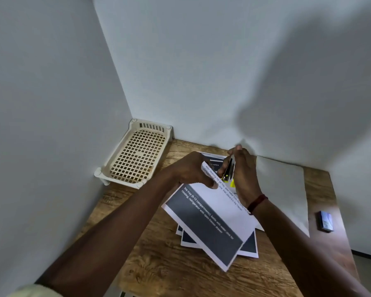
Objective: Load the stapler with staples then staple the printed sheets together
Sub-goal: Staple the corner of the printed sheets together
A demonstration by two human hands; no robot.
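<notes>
My right hand [243,174] grips a small black and yellow stapler [228,171], held nearly upright above the table. My left hand [193,170] pinches the upper corner of a printed sheet [210,219] with a dark grey band and white text, lifting it toward the stapler's jaw. More printed sheets [250,247] lie underneath on the wooden table [165,264]. A small blue staple box [326,221] lies at the right edge of the table. Whether the stapler's jaw touches the paper I cannot tell.
A cream plastic lattice tray [135,155] stands in the far left corner against the walls. A blank white sheet [285,189] lies at the back right. Walls close the table in on the left and behind.
</notes>
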